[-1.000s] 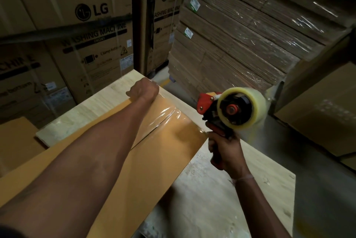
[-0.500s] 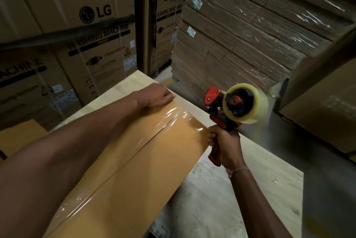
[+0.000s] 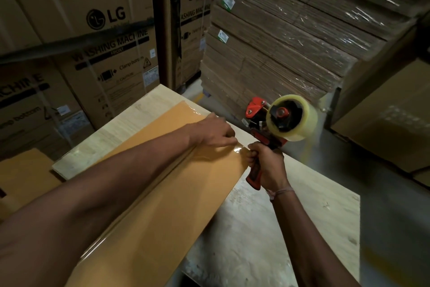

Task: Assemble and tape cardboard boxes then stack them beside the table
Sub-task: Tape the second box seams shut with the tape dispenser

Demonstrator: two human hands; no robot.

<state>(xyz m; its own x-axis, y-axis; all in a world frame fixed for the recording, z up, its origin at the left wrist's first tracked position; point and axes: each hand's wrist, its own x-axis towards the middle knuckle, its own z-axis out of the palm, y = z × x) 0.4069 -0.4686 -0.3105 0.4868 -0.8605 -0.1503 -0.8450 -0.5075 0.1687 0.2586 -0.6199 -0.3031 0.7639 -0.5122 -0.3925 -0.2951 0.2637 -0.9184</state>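
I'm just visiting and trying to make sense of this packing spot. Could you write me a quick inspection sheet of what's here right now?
Surface: pale wooden table, scuffed.
Job's things: cardboard box on the table, clear tape along its centre seam; tape dispenser past its far end.
Clutter: nothing seen.
Hands: left hand pressing on the tape at the box's end; right hand gripping the dispenser handle.
Cables: nothing seen.
Surroundings: washing machine cartons; wrapped flat cardboard stack.

Bare table [image 3: 267,240] lies open right of the box [image 3: 181,193]; wrapped cardboard stacks [image 3: 290,37] wall the far side.
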